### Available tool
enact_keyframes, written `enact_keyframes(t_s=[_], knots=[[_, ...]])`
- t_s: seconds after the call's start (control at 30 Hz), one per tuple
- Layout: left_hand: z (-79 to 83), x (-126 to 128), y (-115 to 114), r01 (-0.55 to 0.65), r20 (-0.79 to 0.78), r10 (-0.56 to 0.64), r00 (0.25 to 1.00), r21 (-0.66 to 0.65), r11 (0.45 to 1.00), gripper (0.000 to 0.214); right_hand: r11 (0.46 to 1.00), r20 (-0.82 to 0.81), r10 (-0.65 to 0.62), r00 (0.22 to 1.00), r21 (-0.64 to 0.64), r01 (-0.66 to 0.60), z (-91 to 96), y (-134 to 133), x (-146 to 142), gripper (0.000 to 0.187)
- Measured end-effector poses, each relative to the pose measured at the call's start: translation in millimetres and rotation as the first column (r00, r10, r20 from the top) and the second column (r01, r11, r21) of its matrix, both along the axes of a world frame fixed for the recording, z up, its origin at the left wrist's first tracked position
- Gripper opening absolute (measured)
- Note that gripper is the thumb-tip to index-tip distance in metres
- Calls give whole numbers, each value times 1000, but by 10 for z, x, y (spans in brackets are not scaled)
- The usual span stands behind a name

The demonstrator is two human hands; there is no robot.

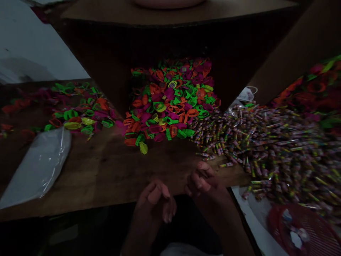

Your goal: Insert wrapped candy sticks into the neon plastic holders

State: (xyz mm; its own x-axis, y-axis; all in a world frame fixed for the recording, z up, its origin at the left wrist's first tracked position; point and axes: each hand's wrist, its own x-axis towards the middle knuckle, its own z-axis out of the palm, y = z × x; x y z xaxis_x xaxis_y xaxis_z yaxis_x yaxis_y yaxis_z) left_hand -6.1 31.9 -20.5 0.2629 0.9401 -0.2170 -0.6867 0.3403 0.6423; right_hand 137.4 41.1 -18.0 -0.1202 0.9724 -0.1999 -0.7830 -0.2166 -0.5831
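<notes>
My left hand [157, 201] and my right hand [204, 183] hover close together at the near edge of a brown board [106, 170]. Both have their fingers curled inward, and I cannot make out anything held in either. Just beyond them lies a heap of small plastic rings [170, 103] in green, orange and magenta. A wide spread of thin wrapped sticks [266, 142] reaches the right hand's fingertips.
A second scatter of colourful rings [77, 113] lies at the left, with a clear plastic bag [39, 167] near it. A red mesh basket [301, 231] sits at the lower right. A dark cardboard box wall [160, 39] stands behind the central heap.
</notes>
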Motion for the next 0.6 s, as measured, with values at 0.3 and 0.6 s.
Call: enact_keyframes(t_s=[0.3,0.6], knots=[[-12,-6,-8,-6,-49,4,999,-54,999,23,1000,-14,26,1000,-3,-27,-51,4,79,30],[-20,-177,36,-102,-328,70,942,-81,991,22,1000,78,-5,997,-5,5,-25,-25,79,34]])
